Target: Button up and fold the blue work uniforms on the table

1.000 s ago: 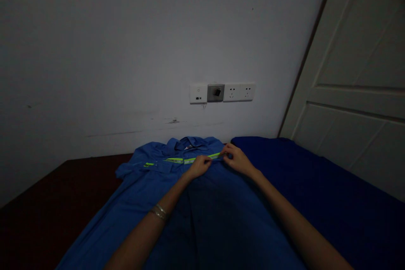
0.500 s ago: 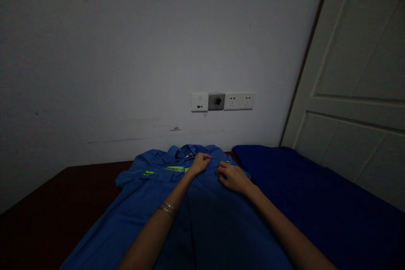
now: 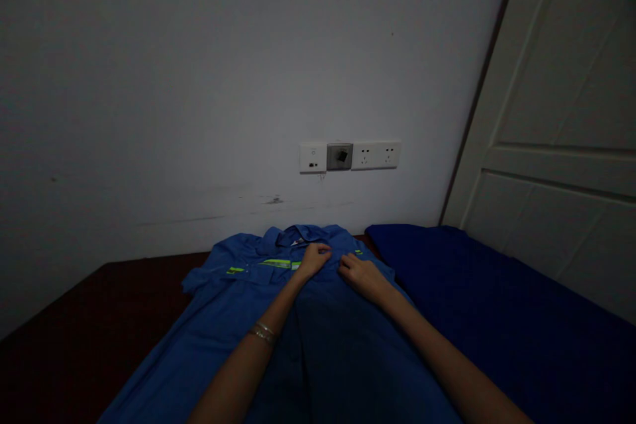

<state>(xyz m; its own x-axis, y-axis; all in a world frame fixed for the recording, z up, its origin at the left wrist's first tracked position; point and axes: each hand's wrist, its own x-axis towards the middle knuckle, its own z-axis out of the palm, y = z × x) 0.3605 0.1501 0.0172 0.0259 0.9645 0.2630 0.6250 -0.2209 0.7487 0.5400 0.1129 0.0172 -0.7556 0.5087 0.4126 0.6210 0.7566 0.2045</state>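
- Dark red-brown surface [image 3: 114,318]: well to the left of both hands, reaching back to the pale wall [image 3: 173,112].
- Blue shirt [image 3: 213,331]: laid out face up beneath both hands, spreading to either side of them and toward the wearer.
- Small yellow-green patch [image 3: 235,271]: on the shirt, left of the left hand.
- Yellow-green strip [image 3: 276,264]: across the shirt's chest, just left of the left hand, which covers part of it.
- Bracelet [image 3: 263,331]: on the left forearm, nearer the wearer than the left hand.
- Collar [image 3: 311,233]: just beyond the left hand, on its wall side.
- Left hand [image 3: 314,258]: at the upper chest of the shirt, thumb and fingers bent close together; cannot tell whether cloth is pinched between them.
- Wall plates [image 3: 374,155]: a row on the wall, beyond and above the hands.
- Right hand [image 3: 364,276]: near the left one, with a gap between, fingers curled down at the shirt; cannot tell whether they grasp it.
- Dark blue cloth [image 3: 497,305]: to the right of the right hand, beside the shirt.
- Pale panelled door [image 3: 571,106]: farthest right of the hands, behind the dark blue cloth.
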